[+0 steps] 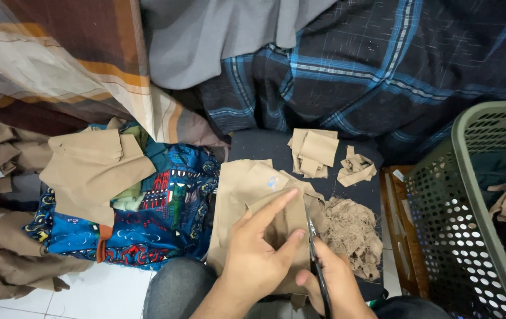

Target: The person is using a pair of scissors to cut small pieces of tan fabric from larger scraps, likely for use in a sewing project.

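Left hand lies spread flat, pinning the khaki fabric piece taut on the dark lap board; right hand closes round scissors, blades at its edge, frayed trimmings heaped alongside, cut squares toward the far edge.

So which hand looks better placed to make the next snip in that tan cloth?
Probably the right hand: it holds the scissors, blades at the tan cloth edge. The left hand lies flat on the cloth, pinning it.
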